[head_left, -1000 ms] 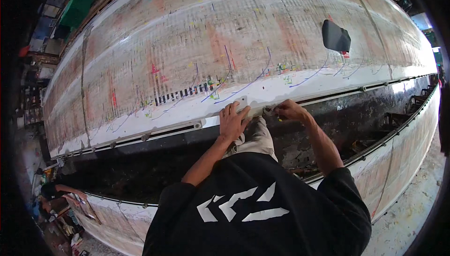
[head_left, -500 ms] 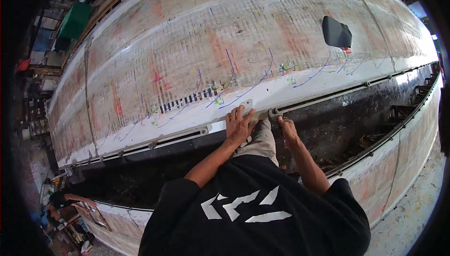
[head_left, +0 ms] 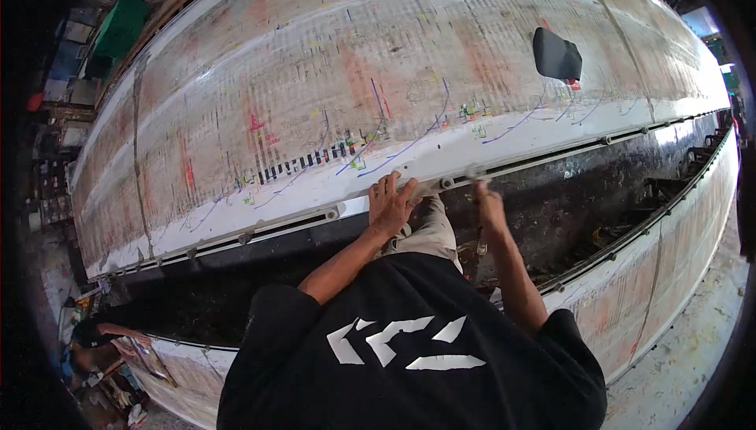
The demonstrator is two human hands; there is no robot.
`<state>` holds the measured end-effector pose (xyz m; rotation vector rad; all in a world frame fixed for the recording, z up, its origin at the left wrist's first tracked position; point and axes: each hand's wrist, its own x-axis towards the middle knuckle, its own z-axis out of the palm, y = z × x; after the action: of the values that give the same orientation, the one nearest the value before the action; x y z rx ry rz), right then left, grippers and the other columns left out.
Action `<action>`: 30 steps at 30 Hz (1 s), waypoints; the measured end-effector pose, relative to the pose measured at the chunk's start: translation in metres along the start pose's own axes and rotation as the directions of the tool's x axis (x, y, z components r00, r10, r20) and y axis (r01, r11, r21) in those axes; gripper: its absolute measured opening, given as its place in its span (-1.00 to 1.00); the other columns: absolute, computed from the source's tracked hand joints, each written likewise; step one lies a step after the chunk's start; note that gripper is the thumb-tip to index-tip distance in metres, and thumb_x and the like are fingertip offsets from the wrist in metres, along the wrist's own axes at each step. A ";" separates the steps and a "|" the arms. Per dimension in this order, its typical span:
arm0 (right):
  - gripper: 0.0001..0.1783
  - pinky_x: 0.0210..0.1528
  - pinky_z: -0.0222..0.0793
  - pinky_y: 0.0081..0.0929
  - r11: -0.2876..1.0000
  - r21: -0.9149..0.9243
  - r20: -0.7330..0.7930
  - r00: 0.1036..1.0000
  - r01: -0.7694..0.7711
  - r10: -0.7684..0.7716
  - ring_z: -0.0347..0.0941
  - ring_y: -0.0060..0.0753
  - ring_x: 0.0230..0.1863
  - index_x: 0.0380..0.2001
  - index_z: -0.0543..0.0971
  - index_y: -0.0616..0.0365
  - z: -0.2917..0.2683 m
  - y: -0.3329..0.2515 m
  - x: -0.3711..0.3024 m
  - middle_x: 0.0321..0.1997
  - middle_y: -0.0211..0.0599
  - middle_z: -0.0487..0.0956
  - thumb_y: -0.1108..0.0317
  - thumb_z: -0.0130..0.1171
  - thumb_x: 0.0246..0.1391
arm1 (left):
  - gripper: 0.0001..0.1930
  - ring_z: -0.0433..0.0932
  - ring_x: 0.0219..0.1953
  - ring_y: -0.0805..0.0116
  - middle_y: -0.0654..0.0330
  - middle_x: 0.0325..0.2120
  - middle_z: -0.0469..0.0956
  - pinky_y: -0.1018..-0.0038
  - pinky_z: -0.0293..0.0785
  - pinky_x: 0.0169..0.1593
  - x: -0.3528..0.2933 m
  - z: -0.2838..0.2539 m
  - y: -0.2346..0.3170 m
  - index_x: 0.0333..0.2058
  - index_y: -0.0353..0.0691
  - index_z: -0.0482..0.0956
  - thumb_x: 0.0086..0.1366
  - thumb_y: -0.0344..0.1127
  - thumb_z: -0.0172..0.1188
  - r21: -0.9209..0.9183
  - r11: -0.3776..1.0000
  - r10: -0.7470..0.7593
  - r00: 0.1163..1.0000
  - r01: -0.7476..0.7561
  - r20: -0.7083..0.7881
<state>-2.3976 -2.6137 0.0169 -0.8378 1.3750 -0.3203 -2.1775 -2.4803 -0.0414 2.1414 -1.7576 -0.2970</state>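
Observation:
My left hand (head_left: 389, 205) lies with its fingers on the white edge strip of a long, wide table (head_left: 283, 56), thumb apart from them. Close by, my right hand (head_left: 491, 208) is closed round a hand tool (head_left: 476, 172) with a greyish head, smeared by motion; its exact kind I cannot make out. That head is just above the rail, apart from a round fitting (head_left: 447, 183) on the rail's end. What lies under my left fingers is hidden.
A slotted metal rail (head_left: 543, 161) with bolts runs along the table's edge. A black folded piece (head_left: 557, 55) lies on the tabletop. Behind me curves a second long table (head_left: 622, 292). Another person's arm (head_left: 122, 329) shows at the lower left.
My right hand and its tool have lifted off the rail fitting and turned slightly upward. My left hand stays at the table edge. The whole view has shifted a little.

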 end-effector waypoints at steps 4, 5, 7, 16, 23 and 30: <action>-0.47 -0.59 0.15 -0.36 0.942 0.278 -0.445 0.894 0.186 -0.045 0.21 -0.52 -0.65 -0.48 0.50 0.06 -0.040 0.018 0.048 -0.58 -0.46 0.39 -0.10 -0.04 0.45 | -0.49 0.30 0.22 -0.03 0.01 0.17 0.33 -0.01 0.20 0.17 0.002 0.004 0.004 0.23 0.05 0.50 0.39 0.08 0.23 -0.035 0.999 -0.021 0.999 0.022 0.028; -0.47 -0.58 0.18 -0.35 0.908 0.314 -0.610 0.792 0.277 -0.031 0.22 -0.50 -0.65 -0.47 0.51 0.07 -0.045 0.036 0.066 -0.57 -0.45 0.40 -0.10 -0.04 0.44 | -0.48 0.30 0.22 -0.02 0.01 0.16 0.34 -0.02 0.20 0.17 0.002 0.006 0.005 0.24 0.05 0.50 0.39 0.07 0.23 -0.048 0.999 -0.004 1.000 0.005 0.029; -0.48 -0.53 0.22 -0.48 0.933 0.275 -0.664 0.748 0.233 0.009 0.33 -0.55 -0.56 -0.35 0.58 0.11 -0.032 0.078 0.104 -0.49 -0.43 0.47 -0.09 -0.08 0.46 | -0.49 0.31 0.21 -0.01 0.03 0.17 0.34 -0.02 0.20 0.17 0.003 0.006 0.010 0.23 0.08 0.50 0.36 0.06 0.26 -0.059 0.998 0.003 1.000 -0.003 0.008; -0.54 -0.60 0.14 -0.51 0.908 0.418 -0.422 0.892 0.031 0.164 0.24 -0.62 -0.64 -0.37 0.51 0.02 0.013 0.057 0.057 -0.59 -0.57 0.32 -0.12 0.03 0.42 | -0.49 0.31 0.21 -0.01 0.03 0.17 0.34 -0.03 0.21 0.19 0.000 0.008 0.009 0.23 0.11 0.49 0.34 -0.01 0.31 -0.025 0.999 -0.030 1.000 0.031 0.007; -0.52 -0.66 -0.04 -0.53 0.983 -0.162 0.055 0.995 0.091 -0.083 0.13 -0.70 -0.67 -0.51 0.40 -0.03 -0.088 0.028 0.077 -0.60 -0.57 0.33 -0.10 0.06 0.42 | -0.51 0.34 0.20 -0.03 0.06 0.15 0.39 -0.01 0.24 0.21 0.006 0.010 0.013 0.18 -0.02 0.54 0.31 -0.09 0.32 -0.055 0.998 -0.032 0.999 0.032 0.011; -0.64 -0.44 0.29 -0.33 0.976 -0.096 -0.535 0.817 0.195 -0.216 0.41 -0.42 -0.53 -0.34 0.63 0.22 -0.290 0.001 0.138 -0.51 -0.33 0.54 0.08 0.25 0.24 | -0.54 0.46 0.13 -0.15 -0.09 0.08 0.51 0.03 0.32 0.19 0.064 0.000 0.069 0.19 -0.33 0.44 0.39 -0.26 0.21 -0.287 0.923 -0.324 0.923 0.258 -0.210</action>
<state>-2.6420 -2.8000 -0.0759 -0.9727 1.8244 -0.7500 -2.2263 -2.5546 -0.0097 2.1402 -1.1871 -0.2901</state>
